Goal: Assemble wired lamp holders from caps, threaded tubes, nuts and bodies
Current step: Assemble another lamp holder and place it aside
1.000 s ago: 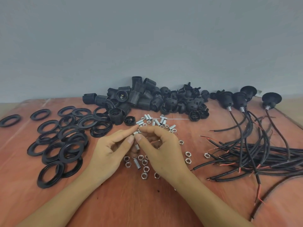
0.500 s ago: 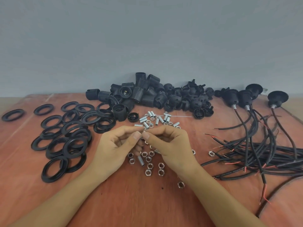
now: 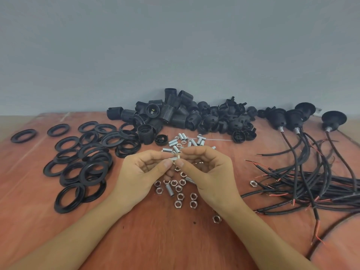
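Note:
My left hand (image 3: pixel 144 172) and my right hand (image 3: pixel 208 170) meet fingertip to fingertip over the table's middle. Together they pinch a small silver threaded tube (image 3: pixel 174 159) and a nut on it; which hand holds which part I cannot tell. Loose hex nuts (image 3: pixel 180 195) and one tube (image 3: pixel 169 190) lie under the hands. More silver tubes (image 3: pixel 182 142) lie just behind. A heap of black holder bodies and caps (image 3: pixel 187 115) sits at the back. Black rings (image 3: pixel 85 160) cover the left side.
Three wired holders (image 3: pixel 296 117) stand at the back right, their black cables (image 3: pixel 311 184) with red-tipped ends spreading over the right side. A stray nut (image 3: pixel 253 183) lies by the cables, another (image 3: pixel 216 219) near my right wrist. The red-brown table (image 3: pixel 165 240) meets a grey wall.
Both hands have stayed together on the small tube, the fingers shifting slightly around it. The view has tilted a little, so everything sits lower in the frame.

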